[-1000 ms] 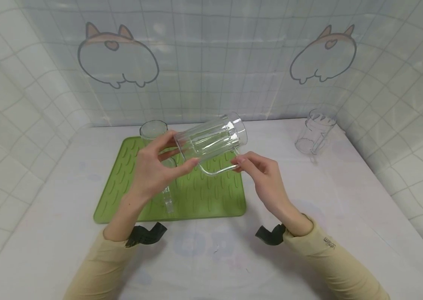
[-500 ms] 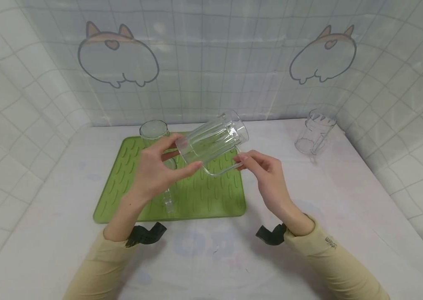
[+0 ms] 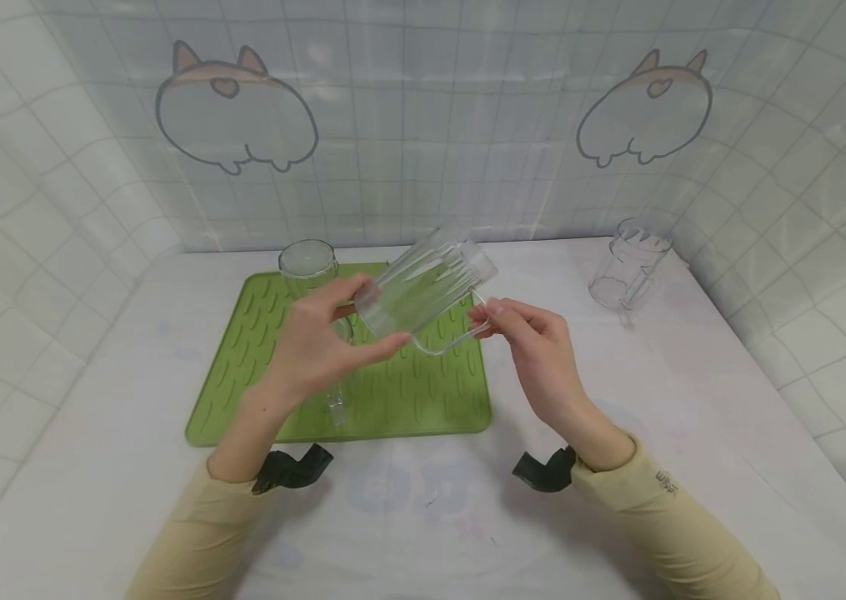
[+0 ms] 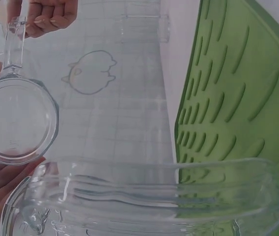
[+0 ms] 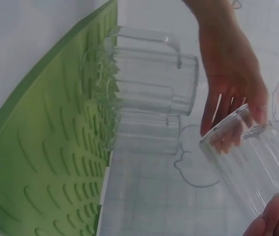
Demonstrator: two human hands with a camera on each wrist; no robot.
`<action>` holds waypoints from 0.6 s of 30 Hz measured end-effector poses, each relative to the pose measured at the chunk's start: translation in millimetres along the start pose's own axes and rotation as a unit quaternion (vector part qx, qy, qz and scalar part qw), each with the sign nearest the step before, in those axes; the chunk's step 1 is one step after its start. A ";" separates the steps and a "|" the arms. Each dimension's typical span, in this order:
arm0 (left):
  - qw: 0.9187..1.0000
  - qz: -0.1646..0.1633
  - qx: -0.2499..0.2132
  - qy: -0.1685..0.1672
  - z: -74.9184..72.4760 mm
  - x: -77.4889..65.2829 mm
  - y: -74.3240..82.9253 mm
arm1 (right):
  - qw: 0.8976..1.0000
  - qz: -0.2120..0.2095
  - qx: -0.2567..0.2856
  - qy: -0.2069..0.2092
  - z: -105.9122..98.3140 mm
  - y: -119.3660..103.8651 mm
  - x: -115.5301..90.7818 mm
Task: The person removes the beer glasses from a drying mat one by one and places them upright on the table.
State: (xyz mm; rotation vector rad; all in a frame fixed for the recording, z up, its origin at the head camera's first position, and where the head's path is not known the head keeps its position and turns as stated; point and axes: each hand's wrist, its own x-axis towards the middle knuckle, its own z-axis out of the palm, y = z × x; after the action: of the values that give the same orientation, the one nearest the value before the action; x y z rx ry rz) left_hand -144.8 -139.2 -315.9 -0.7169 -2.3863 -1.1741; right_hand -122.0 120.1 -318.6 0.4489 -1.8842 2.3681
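Note:
A clear glass mug (image 3: 423, 287) is held above the green ribbed mat (image 3: 423, 400), tilted with its base low at the left and its mouth up to the right. My left hand (image 3: 317, 333) grips the base end, thumb on the near side and fingers on the far side. My right hand (image 3: 535, 354) pinches the handle. Two more glass mugs stand on the mat's left part: a back mug (image 3: 307, 260) and a front mug (image 3: 336, 404), which my left hand partly hides. Both also show in the right wrist view.
Another clear mug (image 3: 628, 267) stands on the white tablecloth (image 3: 693, 400) at the back right. A grid-patterned curtain (image 3: 423, 125) with cartoon animals closes off the back and both sides.
The held mug has tipped more steeply, its mouth turning away and its base end dropping a little. Both hands have shifted slightly to the right with it. The standing mugs have stayed put.

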 end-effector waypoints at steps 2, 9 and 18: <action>1.000 0.003 0.013 -0.005 0.4 -0.5 0.0 | 1.000 0.002 0.012 -0.002 0.1 -0.8 -0.8; 0.999 -0.010 0.036 -0.034 2.3 -3.4 3.7 | 0.999 0.021 0.038 -0.015 -0.4 -1.4 -3.5; 0.995 -0.012 0.086 -0.052 8.2 -7.7 7.6 | 0.995 0.056 0.067 -0.038 -1.3 -2.6 -5.5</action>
State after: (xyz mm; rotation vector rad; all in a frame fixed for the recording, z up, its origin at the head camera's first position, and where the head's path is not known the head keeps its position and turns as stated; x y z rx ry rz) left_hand -135.1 -130.8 -320.2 -0.7106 -2.5497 -0.9462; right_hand -116.4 122.6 -318.0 0.4600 -1.8350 2.5971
